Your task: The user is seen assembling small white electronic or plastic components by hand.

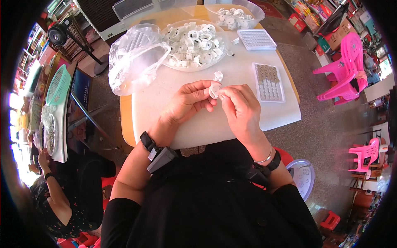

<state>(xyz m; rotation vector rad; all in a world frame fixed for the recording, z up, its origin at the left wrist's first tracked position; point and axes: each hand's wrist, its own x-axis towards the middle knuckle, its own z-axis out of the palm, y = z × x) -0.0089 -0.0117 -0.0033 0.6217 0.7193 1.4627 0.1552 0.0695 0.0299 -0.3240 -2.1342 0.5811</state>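
Above the near part of the white-covered table [157, 120], both my hands meet at a small round white plastic part [214, 91]. My left hand [187, 100] grips its left side between thumb and fingers. The fingers of my right hand [243, 106] pinch at its right edge; whether they also hold a smaller piece cannot be made out. Just beyond my fingertips lies another small white part [218, 76]. To the right is a white pocketed tray [271, 98], its far pockets filled with greyish-brown round pieces. A clear bowl [226, 46] heaped with white plastic parts stands further back.
A clear plastic bag [138, 62] lies left of the bowl. Stacked white trays [256, 39] and a second bowl [259, 12] of white parts stand at the back right. At left, a co-worker's hand [43, 160] is beside another table. Pink chairs [345, 70] stand right.
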